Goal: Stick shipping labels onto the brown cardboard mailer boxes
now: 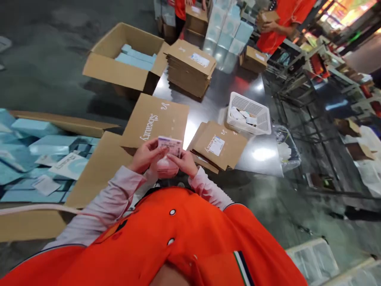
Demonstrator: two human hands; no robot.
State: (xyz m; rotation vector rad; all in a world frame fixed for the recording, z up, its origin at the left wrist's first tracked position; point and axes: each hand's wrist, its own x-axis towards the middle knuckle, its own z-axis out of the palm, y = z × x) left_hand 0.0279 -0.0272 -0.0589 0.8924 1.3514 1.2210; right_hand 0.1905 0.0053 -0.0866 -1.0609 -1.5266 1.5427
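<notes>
Labels [173, 143] sit between left grip [145, 155] and right grip [187, 163].

Left hand [145, 156], right hand [185, 162], close together, both pinching, forearms [104, 200] angled inward

Our shirt [184, 226] is orange with striped trim [243, 268]; our slips [172, 145] are pink, box [166, 115] brown, packs [53, 145] pale blue, basket [264, 117] white.
</notes>
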